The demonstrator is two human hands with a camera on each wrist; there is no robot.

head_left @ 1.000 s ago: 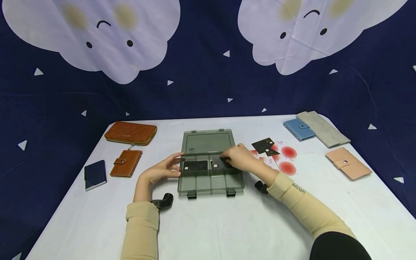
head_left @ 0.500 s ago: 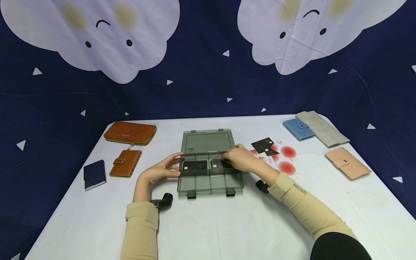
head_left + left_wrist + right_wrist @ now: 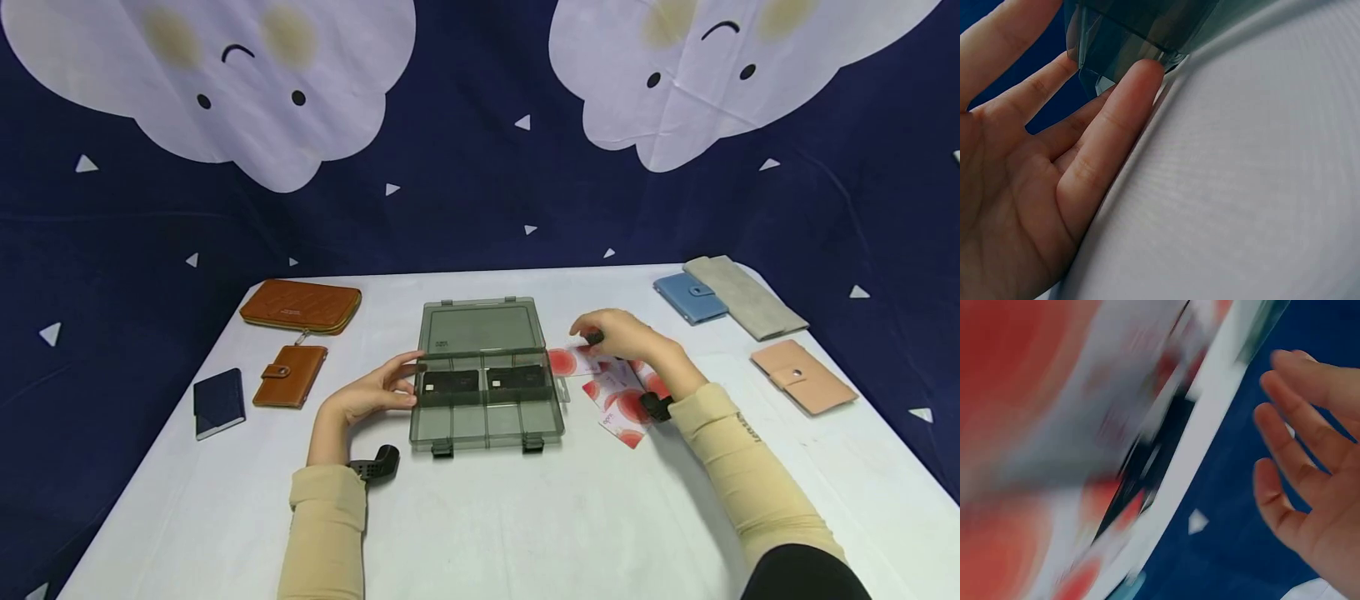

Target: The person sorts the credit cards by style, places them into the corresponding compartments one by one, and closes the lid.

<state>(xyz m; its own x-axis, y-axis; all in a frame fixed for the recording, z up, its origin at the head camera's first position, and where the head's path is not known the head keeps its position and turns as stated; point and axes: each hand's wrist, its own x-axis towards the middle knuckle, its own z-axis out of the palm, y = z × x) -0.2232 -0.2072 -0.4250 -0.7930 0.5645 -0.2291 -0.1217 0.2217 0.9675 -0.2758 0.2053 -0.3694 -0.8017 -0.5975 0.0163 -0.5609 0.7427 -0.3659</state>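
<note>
A translucent grey-green compartment box [image 3: 468, 427] lies with its lid [image 3: 483, 327] folded back. One black chip card [image 3: 451, 382] sits in a middle-row left compartment, and another black card [image 3: 516, 377] lies in the compartment to its right. My left hand [image 3: 372, 392] rests against the box's left side with fingers extended, touching its wall in the left wrist view. Over the loose cards to the right, my right hand [image 3: 618, 335] hovers with relaxed, slightly bent fingers and holds nothing. Black cards [image 3: 1160, 447] lie below it, mostly hidden in the head view, among red-and-white cards [image 3: 611, 392].
At left are a brown zip wallet [image 3: 300, 307], a small brown snap wallet [image 3: 291, 377] and a navy notebook-like holder [image 3: 219, 404]. At right lie a blue card holder [image 3: 690, 298], a long grey wallet [image 3: 745, 297] and a pink snap wallet [image 3: 804, 377].
My right hand has left the box and moved right, over the loose cards. The black card it was touching now lies uncovered in its compartment. My left hand has stayed put.
</note>
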